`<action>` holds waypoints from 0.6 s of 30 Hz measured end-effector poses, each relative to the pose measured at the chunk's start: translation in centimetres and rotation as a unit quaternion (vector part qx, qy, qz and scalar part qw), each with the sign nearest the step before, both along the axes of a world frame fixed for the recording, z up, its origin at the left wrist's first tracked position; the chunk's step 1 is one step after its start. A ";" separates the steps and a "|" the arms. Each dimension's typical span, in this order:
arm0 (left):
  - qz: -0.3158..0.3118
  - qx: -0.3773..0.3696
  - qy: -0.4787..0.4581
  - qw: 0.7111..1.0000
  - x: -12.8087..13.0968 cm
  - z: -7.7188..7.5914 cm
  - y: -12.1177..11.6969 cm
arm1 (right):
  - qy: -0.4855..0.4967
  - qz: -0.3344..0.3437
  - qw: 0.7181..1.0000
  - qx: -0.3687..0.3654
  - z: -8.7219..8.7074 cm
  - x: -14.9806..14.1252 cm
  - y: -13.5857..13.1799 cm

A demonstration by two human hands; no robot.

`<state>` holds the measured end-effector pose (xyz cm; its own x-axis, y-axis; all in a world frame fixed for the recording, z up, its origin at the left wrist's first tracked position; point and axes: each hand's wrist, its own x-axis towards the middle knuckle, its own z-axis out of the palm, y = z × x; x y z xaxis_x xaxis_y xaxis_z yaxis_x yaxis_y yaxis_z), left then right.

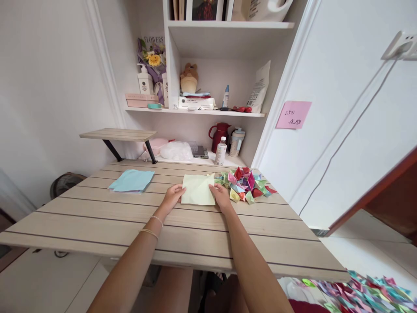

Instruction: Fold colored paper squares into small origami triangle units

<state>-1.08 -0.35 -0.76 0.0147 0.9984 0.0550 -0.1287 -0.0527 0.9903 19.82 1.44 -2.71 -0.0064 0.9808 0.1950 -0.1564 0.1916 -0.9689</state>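
Observation:
A pale yellow-green sheet of paper [198,190] with faint creases is held just above the wooden table, near its middle. My left hand [172,198] pinches its left edge, and my right hand [220,195] grips the right edge, thumbs on the near side. Close behind my right hand lies a pile of folded paper boats [249,182] in several colours. To the left rests a stack of light blue paper [132,180], with other sheets peeking out beneath.
The slatted table [182,234] meets a white shelf unit [224,112] at the back. A small raised shelf [119,134] stands at the left. A bottle [220,151] and a red jug [219,137] stand behind the pile. More folded paper [368,291] covers the floor at right.

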 end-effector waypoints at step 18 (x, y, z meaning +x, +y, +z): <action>0.047 -0.011 -0.101 0.994 0.4 0.0 1.0 | -0.002 0.147 0.989 -0.006 1.4 -1.3 -1.6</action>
<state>-0.69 0.65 -0.78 -0.0880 0.9958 0.0248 -0.3213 -0.0519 0.9455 18.57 -0.12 -1.27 -0.2929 0.9385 0.1831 -0.1996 0.1273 -0.9716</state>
